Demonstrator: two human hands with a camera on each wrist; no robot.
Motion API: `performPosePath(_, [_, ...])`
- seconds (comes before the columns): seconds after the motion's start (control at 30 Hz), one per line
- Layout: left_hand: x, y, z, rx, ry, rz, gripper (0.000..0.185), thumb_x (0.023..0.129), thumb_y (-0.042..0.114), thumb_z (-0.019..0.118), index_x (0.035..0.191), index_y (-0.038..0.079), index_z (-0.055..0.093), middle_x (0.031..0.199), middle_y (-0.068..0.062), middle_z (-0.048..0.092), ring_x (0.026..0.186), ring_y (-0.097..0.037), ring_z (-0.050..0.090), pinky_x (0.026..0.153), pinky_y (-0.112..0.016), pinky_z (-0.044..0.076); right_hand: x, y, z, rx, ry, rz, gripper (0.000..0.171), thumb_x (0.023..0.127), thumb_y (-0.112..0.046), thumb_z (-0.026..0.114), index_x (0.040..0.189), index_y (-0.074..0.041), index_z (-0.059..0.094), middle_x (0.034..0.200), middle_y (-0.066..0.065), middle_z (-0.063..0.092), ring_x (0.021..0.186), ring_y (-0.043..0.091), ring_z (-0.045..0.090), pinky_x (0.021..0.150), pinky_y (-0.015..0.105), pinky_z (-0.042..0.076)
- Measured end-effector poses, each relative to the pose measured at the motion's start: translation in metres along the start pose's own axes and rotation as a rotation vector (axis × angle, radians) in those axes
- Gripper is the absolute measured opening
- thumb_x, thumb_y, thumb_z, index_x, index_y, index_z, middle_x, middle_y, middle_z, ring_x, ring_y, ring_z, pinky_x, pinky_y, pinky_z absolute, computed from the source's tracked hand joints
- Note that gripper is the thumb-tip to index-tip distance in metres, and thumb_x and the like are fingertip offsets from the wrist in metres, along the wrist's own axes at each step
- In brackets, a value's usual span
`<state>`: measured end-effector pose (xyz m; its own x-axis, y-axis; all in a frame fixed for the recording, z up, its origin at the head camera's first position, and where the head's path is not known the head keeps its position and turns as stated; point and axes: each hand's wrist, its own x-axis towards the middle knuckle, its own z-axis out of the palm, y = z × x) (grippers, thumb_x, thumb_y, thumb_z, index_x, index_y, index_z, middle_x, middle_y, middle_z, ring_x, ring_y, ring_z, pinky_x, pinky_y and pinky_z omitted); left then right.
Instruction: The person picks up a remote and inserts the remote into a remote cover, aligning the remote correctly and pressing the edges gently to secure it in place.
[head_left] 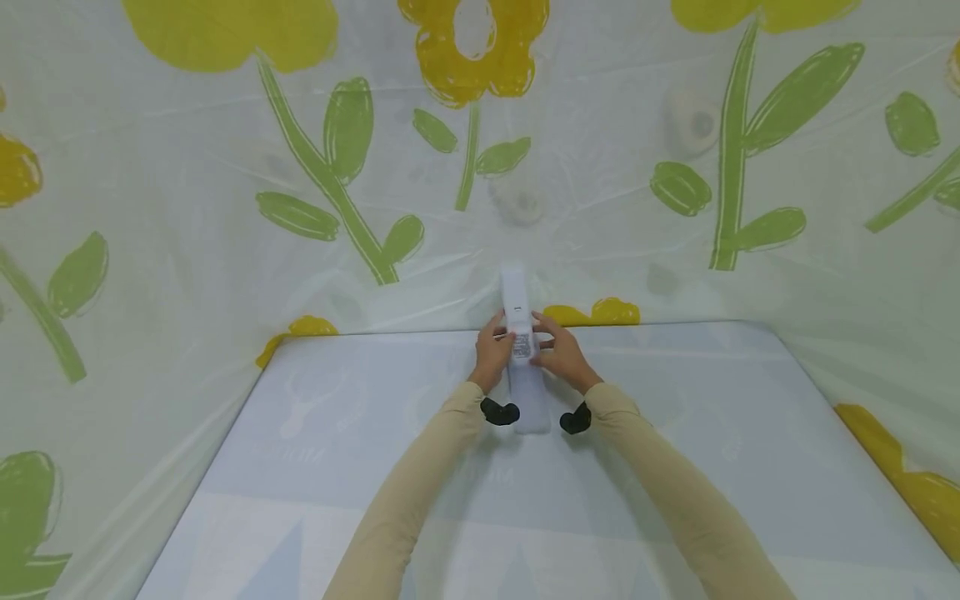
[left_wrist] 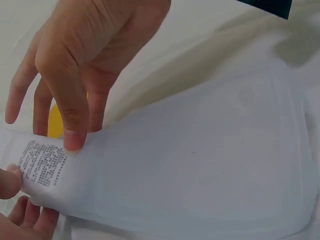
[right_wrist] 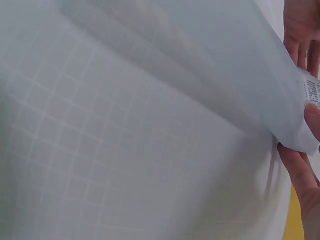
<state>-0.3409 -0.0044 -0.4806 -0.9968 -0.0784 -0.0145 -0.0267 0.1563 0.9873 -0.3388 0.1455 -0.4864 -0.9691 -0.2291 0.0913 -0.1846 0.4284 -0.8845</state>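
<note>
A long, flat white packet (head_left: 530, 400) lies lengthwise near the table's far edge; its exact kind does not show. A printed label (left_wrist: 44, 162) sits at its narrower middle, and a narrow white far part (head_left: 514, 292) rises toward the curtain. From the left side my left hand (head_left: 492, 354) grips the packet, thumb on the label's edge and fingers underneath. Opposite, my right hand (head_left: 562, 354) pinches the other side, its thumb pressing beside the print. In the right wrist view the packet's wide end (right_wrist: 235, 45) stands off the surface beneath.
The table (head_left: 337, 433) has a pale blue-grey cover with faint prints. Behind it hangs a white curtain (head_left: 585, 167) with yellow flowers and green leaves, which also closes in both sides. Dark wrist cameras (head_left: 500, 412) sit under the cuffs.
</note>
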Motion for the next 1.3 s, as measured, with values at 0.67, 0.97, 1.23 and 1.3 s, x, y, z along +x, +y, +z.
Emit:
performPosePath(0.67, [-0.015,0.004,-0.016,-0.107,-0.274,-0.024,0.068,0.085,-0.013,0.048,0.146,0.014,0.038,0.136,-0.023,0.041,0.094,-0.024,0.053,0.081,-0.035,0.051,-0.014,0.004,-0.001,0.179,0.067,-0.012,0.087,0.075,0.013,0.069,0.148,-0.017,0.032,0.129,0.021,0.043,0.107,0.042,0.057,0.094,0.047,0.047])
performPosePath(0.97, [-0.018,0.006,-0.037,-0.146,-0.352,0.041,0.070,0.083,-0.015,0.052,0.145,0.014,0.040,0.140,-0.020,0.039,0.117,-0.036,0.053,0.090,-0.042,0.050,-0.019,-0.018,-0.007,0.256,0.021,-0.097,0.089,0.074,0.017,0.068,0.149,-0.012,0.030,0.142,0.022,0.036,0.107,0.043,0.055,0.091,0.044,0.050])
performPosePath(1.23, [-0.025,0.012,-0.038,-0.077,-0.302,0.116,0.068,0.084,-0.012,0.057,0.142,0.022,0.045,0.136,-0.013,0.044,0.111,-0.029,0.057,0.084,-0.034,0.053,-0.029,-0.035,-0.016,0.257,0.012,-0.109,0.086,0.077,0.014,0.068,0.149,-0.015,0.031,0.144,0.018,0.035,0.111,0.042,0.053,0.088,0.038,0.051])
performPosePath(1.3, [-0.028,0.016,-0.038,-0.060,-0.297,0.146,0.068,0.085,-0.012,0.056,0.142,0.021,0.045,0.136,-0.013,0.045,0.112,-0.029,0.057,0.084,-0.034,0.053,-0.028,-0.032,-0.015,0.238,0.030,-0.113,0.086,0.078,0.012,0.069,0.148,-0.021,0.032,0.145,0.015,0.036,0.114,0.039,0.053,0.090,0.039,0.051])
